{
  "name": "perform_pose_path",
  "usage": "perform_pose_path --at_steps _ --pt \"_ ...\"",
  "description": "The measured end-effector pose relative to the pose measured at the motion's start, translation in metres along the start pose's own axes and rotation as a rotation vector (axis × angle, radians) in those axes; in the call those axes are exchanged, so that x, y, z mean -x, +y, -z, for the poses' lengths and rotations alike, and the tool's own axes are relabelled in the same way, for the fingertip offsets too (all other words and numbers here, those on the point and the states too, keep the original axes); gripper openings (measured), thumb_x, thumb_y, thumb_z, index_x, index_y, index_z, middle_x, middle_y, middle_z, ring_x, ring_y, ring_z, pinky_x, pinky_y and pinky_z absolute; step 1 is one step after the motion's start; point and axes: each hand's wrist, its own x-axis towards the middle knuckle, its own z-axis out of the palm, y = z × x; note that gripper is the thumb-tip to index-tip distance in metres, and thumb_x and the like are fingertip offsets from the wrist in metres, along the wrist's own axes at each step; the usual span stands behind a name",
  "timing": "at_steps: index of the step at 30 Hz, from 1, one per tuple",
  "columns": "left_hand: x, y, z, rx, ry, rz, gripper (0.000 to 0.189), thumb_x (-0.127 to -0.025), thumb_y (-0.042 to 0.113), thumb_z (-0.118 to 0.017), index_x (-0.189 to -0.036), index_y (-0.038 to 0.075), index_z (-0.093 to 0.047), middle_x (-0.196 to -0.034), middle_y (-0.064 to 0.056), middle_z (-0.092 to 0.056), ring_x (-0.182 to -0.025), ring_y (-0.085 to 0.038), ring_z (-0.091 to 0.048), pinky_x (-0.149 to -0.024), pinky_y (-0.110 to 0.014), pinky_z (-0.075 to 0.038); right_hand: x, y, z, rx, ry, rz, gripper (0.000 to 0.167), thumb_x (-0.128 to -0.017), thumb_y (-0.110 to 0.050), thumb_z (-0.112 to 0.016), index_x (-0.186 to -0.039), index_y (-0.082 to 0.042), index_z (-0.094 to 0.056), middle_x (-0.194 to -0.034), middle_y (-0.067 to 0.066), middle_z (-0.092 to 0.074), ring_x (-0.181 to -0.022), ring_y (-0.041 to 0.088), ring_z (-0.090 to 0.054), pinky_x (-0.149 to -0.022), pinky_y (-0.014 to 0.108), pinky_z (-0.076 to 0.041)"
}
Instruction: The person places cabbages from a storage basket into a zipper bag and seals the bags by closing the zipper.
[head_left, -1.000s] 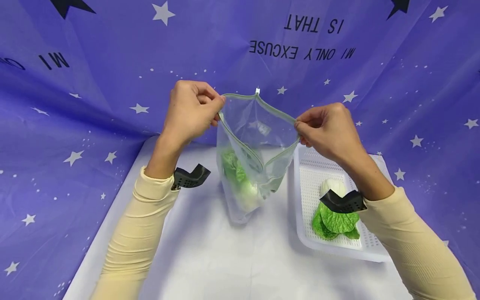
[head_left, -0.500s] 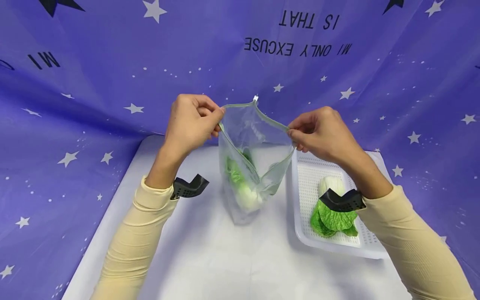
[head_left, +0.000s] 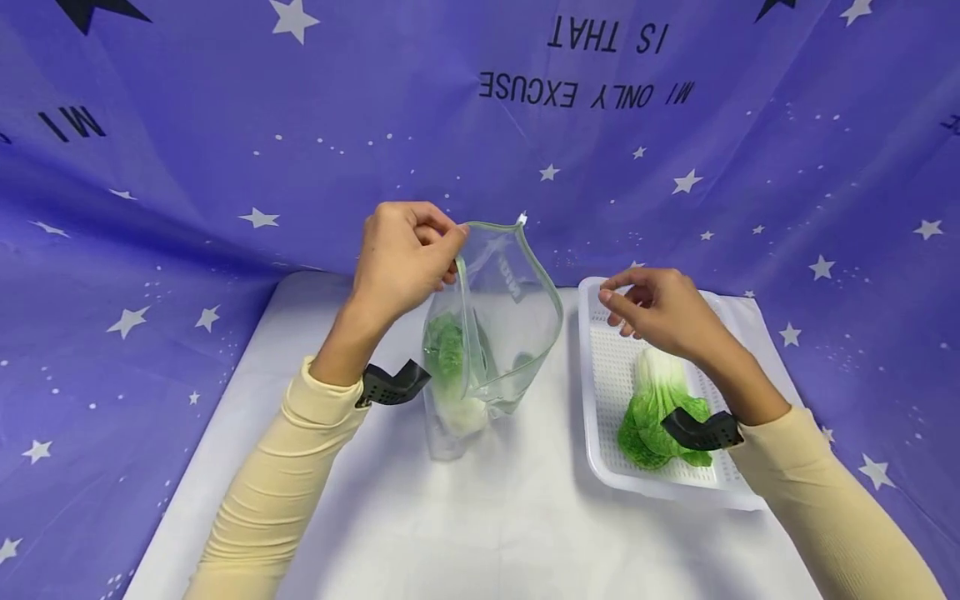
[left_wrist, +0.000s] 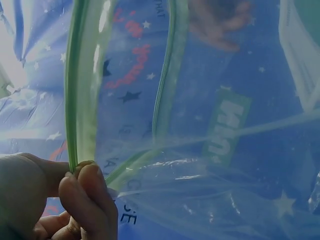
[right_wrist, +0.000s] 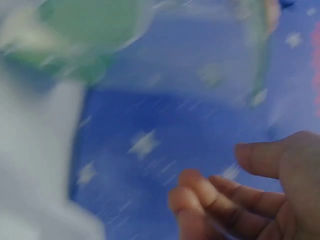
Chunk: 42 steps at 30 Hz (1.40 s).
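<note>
A clear zip bag [head_left: 525,325] with a green-edged mouth hangs spread apart over the table. My left hand [head_left: 405,254] pinches its left rim between thumb and fingers; the left wrist view shows the green zip strip [left_wrist: 74,100] in that pinch. Inside the bag lies a leafy cabbage [head_left: 450,358], green end up. My right hand [head_left: 660,308] is off the bag and holds nothing, its fingers loosely bent above the far part of a white basket [head_left: 592,417]. A second leafy cabbage [head_left: 656,408] lies in that basket, below the right hand.
The basket stands on the right side of the white table [head_left: 480,517]. A purple star-printed cloth [head_left: 420,100] rises behind and at both sides. The bag's white zip slider [head_left: 522,219] sits at its far corner.
My right hand has let go of the bag's right rim and moved right and down, over the basket. The left hand has shifted slightly right and lower, still holding the bag.
</note>
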Motion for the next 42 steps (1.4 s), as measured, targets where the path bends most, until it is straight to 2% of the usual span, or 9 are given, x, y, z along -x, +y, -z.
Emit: perform_pose_path --at_steps 6,11,14,17,21,27,30,36,42 --pt "0.001 0.000 -0.010 0.030 -0.029 -0.015 0.015 -0.092 0.018 -0.068 -0.083 0.006 -0.069 -0.058 -0.009 -0.065 -0.048 -0.018 -0.063 -0.049 -0.034 -0.053 0.017 0.084 -0.015 0.329 -0.105 -0.237 0.056 -0.095 -0.046 -0.060 -0.118 0.005 -0.064 -0.089 0.014 -0.071 -0.078 0.031 -0.066 -0.063 0.047 -0.050" --pt "0.003 0.002 -0.020 0.047 -0.055 -0.031 0.013 -0.092 0.018 -0.068 -0.084 0.007 -0.069 -0.055 -0.005 -0.064 -0.049 -0.017 -0.063 -0.048 -0.034 -0.053 0.040 0.118 -0.035 0.427 -0.134 -0.354 0.076 -0.090 -0.053 -0.063 -0.131 0.011 -0.049 -0.117 0.038 -0.051 -0.097 0.058 -0.053 -0.065 0.060 -0.047" --pt "0.004 0.004 -0.026 0.055 -0.060 -0.054 0.013 -0.092 0.017 -0.067 -0.084 0.007 -0.069 -0.053 -0.001 -0.062 -0.049 -0.015 -0.063 -0.048 -0.034 -0.053 0.049 0.124 -0.048 0.429 -0.169 -0.398 0.088 -0.085 -0.059 -0.066 -0.135 0.009 -0.040 -0.116 0.043 -0.041 -0.093 0.065 -0.047 -0.064 0.066 -0.044" --pt "0.005 0.007 -0.031 0.068 -0.073 -0.065 0.014 -0.092 0.017 -0.067 -0.084 0.006 -0.069 -0.050 0.001 -0.060 -0.048 -0.014 -0.063 -0.048 -0.034 -0.053 0.055 0.126 -0.058 0.409 -0.202 -0.410 0.096 -0.082 -0.059 -0.070 -0.137 0.008 -0.029 -0.110 0.041 -0.039 -0.086 0.060 -0.051 -0.064 0.065 -0.045" --pt "0.006 0.010 -0.037 0.077 -0.093 -0.084 0.016 -0.092 0.016 -0.068 -0.085 0.002 -0.070 -0.050 0.002 -0.059 -0.047 -0.013 -0.062 -0.047 -0.033 -0.052 0.060 0.129 -0.067 0.355 -0.190 -0.401 0.104 -0.079 -0.046 -0.079 -0.141 0.008 -0.016 -0.106 0.041 -0.038 -0.081 0.052 -0.055 -0.065 0.059 -0.049" --pt "0.007 0.010 -0.043 0.068 -0.096 -0.120 0.014 -0.092 0.016 -0.068 -0.085 0.004 -0.070 -0.049 0.005 -0.059 -0.046 -0.013 -0.062 -0.044 -0.034 -0.049 0.065 0.138 -0.067 0.307 -0.150 -0.409 0.104 -0.073 -0.019 -0.083 -0.146 0.005 -0.011 -0.109 0.045 -0.048 -0.096 0.057 -0.055 -0.073 0.061 -0.048" --pt "0.006 0.009 -0.046 0.066 -0.100 -0.130 0.014 -0.092 0.015 -0.067 -0.085 0.004 -0.070 -0.049 0.005 -0.059 -0.046 -0.012 -0.062 -0.044 -0.034 -0.048 0.066 0.142 -0.061 0.270 -0.092 -0.388 0.096 -0.073 -0.011 -0.079 -0.145 0.006 -0.019 -0.114 0.043 -0.052 -0.101 0.057 -0.054 -0.078 0.062 -0.047" --pt "0.005 0.010 -0.048 0.068 -0.106 -0.142 0.014 -0.092 0.016 -0.067 -0.084 0.006 -0.070 -0.049 0.006 -0.060 -0.046 -0.010 -0.061 -0.044 -0.034 -0.048 0.071 0.136 -0.030 0.156 -0.019 -0.352 0.075 -0.079 -0.012 -0.076 -0.141 0.004 -0.036 -0.124 0.040 -0.048 -0.106 0.054 -0.051 -0.078 0.059 -0.046" --pt "0.004 0.011 -0.049 0.074 -0.114 -0.151 0.013 -0.093 0.016 -0.067 -0.082 0.009 -0.068 -0.049 0.007 -0.059 -0.047 -0.014 -0.062 -0.043 -0.034 -0.047 0.083 0.107 0.016 0.074 0.009 -0.215 0.070 -0.084 -0.008 -0.076 -0.144 -0.002 -0.040 -0.120 0.032 -0.052 -0.095 0.036 -0.055 -0.071 0.039 -0.048"
